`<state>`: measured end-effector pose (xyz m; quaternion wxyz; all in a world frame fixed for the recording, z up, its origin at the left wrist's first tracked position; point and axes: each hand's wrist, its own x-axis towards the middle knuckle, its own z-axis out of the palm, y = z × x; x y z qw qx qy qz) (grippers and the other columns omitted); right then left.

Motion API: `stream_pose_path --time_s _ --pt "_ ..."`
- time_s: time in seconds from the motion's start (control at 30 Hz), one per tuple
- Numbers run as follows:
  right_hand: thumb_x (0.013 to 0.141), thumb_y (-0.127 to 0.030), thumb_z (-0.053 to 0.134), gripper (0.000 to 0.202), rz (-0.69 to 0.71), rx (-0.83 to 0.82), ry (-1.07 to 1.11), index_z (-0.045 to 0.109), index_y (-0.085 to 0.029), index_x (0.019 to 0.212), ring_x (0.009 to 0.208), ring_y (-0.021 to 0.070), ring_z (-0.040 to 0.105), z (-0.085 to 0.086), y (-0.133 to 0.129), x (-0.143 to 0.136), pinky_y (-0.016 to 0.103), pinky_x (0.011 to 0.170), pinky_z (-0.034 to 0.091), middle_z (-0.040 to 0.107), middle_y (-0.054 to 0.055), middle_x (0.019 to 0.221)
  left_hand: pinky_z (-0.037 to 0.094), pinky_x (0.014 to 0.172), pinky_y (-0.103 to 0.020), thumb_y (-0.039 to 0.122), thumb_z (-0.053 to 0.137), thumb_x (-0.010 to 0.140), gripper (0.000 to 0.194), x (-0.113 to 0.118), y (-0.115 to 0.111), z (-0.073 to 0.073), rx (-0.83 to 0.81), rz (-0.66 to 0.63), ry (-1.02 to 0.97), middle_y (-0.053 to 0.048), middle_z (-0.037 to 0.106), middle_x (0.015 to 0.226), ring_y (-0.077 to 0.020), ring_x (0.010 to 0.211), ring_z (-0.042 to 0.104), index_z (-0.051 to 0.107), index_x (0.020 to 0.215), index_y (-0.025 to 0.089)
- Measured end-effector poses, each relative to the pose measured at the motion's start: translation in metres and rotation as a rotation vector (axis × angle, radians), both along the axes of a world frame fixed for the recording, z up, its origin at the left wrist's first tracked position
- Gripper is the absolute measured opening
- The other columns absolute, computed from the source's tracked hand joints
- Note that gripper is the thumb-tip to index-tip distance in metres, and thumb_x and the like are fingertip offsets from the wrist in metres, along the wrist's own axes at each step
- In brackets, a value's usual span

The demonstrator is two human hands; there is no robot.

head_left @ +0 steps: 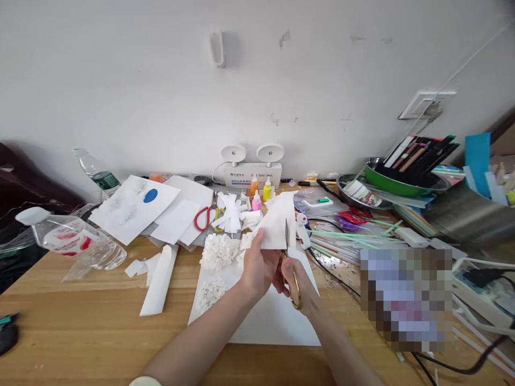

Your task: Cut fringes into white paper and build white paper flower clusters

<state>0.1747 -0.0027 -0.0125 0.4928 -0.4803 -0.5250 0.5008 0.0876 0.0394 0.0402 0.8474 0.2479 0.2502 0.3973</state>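
My left hand (259, 262) is closed on a piece of white paper (277, 222), held up with its thumb on the near side. In my right hand (300, 281) is a pair of scissors with gold handles (296, 292), the blades pointing away along the paper's right edge. Whether the blades are parted cannot be made out. Both hands are above a white sheet (265, 327) lying on the table. Two clusters of crumpled white bits, a larger one (219, 251) and a smaller one (213, 293), sit on that sheet's left side.
Left are a plastic bottle (80, 241), a folded paper strip (160, 281) and red-handled pliers (203, 217). Small paint bottles (256, 201) stand behind the hands. To the right lie a glue gun (301, 230), its black cable, many straws (333, 244) and a green bowl (396, 179) of pens.
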Motion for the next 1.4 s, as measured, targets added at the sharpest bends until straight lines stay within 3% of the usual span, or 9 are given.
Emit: stream_pose_path --time_s 0.13,0.3,0.5,0.6,0.7,0.8,0.9,1.1,1.4 --pt "0.080 -0.069 0.025 0.057 0.001 0.001 0.006 0.038 -0.020 0.053 0.036 0.0079 0.029 0.0050 -0.0003 0.0004 0.023 0.035 0.020 0.038 -0.003 0.041 0.035 0.021 -0.025 0.052 0.037 0.080 0.055 0.0004 -0.0001 -0.0011 -0.004 0.000 0.036 -0.002 0.060 0.056 -0.0180 0.034 0.053 0.052 0.116 0.013" --pt "0.079 -0.070 0.022 0.058 -0.002 -0.013 -0.012 0.039 -0.021 0.052 0.036 0.0094 0.030 0.0098 -0.0010 0.0016 0.025 0.037 0.020 0.038 -0.002 0.042 0.036 0.021 -0.026 0.053 0.032 0.082 0.059 0.0009 -0.0018 -0.0011 0.010 -0.045 0.068 -0.004 0.059 0.051 -0.0189 0.031 0.052 0.053 0.113 0.008" --pt "0.082 -0.066 0.024 0.056 -0.038 0.027 0.001 0.039 -0.020 0.053 0.037 0.0088 0.030 0.0036 0.0002 0.0020 0.024 0.036 0.021 0.038 -0.002 0.042 0.034 0.023 -0.023 0.052 0.034 0.081 0.059 0.0008 -0.0039 -0.0017 0.042 -0.031 0.168 -0.004 0.054 0.040 -0.0194 0.031 0.052 0.057 0.105 0.003" --pt "0.081 -0.067 0.024 0.057 -0.039 0.018 0.008 0.039 -0.020 0.052 0.037 0.0081 0.031 0.0016 0.0011 0.0021 0.023 0.036 0.022 0.038 -0.002 0.041 0.037 0.026 -0.024 0.056 0.036 0.078 0.059 -0.0005 -0.0037 -0.0027 0.107 -0.073 0.154 -0.006 0.053 0.040 -0.0185 0.032 0.052 0.064 0.083 0.004" --pt "0.079 -0.070 0.024 0.059 -0.034 0.008 -0.001 0.039 -0.020 0.052 0.036 0.0077 0.030 0.0020 0.0017 0.0021 0.023 0.035 0.023 0.038 -0.002 0.041 0.038 0.029 -0.024 0.062 0.036 0.074 0.063 -0.0021 -0.0033 -0.0035 0.131 -0.131 0.169 -0.010 0.052 0.039 -0.0170 0.032 0.051 0.061 0.054 0.007" --pt "0.078 -0.071 0.024 0.060 -0.037 0.005 0.004 0.040 -0.019 0.051 0.036 0.0077 0.030 0.0021 0.0018 0.0016 0.023 0.035 0.023 0.037 -0.003 0.040 0.037 0.028 -0.024 0.064 0.037 0.072 0.064 -0.0018 -0.0039 -0.0023 0.130 -0.109 0.187 -0.009 0.051 0.038 -0.0145 0.029 0.047 0.057 0.046 0.010" --pt "0.079 -0.070 0.025 0.059 -0.058 0.002 0.009 0.038 -0.020 0.050 0.035 0.0078 0.030 0.0011 0.0017 0.0007 0.023 0.035 0.021 0.036 -0.003 0.039 0.036 0.026 -0.024 0.061 0.036 0.075 0.061 -0.0007 -0.0049 -0.0006 0.103 -0.072 0.201 -0.007 0.051 0.038 -0.0146 0.029 0.046 0.059 0.052 0.009" --pt "0.077 -0.071 0.028 0.059 -0.072 0.000 -0.007 0.039 -0.020 0.049 0.034 0.0086 0.031 0.0010 0.0033 0.0007 0.024 0.037 0.021 0.036 -0.003 0.037 0.035 0.025 -0.023 0.057 0.037 0.076 0.060 -0.0012 -0.0045 -0.0018 0.079 -0.070 0.140 -0.005 0.055 0.045 -0.0162 0.030 0.049 0.062 0.093 0.006" --pt "0.073 -0.074 0.031 0.061 -0.100 -0.023 -0.005 0.038 -0.021 0.043 0.032 0.0082 0.030 0.0002 0.0044 0.0002 0.025 0.036 0.019 0.035 -0.002 0.033 0.036 0.023 -0.025 0.058 0.039 0.075 0.063 -0.0012 -0.0027 -0.0024 0.097 -0.067 0.070 -0.008 0.063 0.059 -0.0209 0.038 0.057 0.055 0.111 0.009"
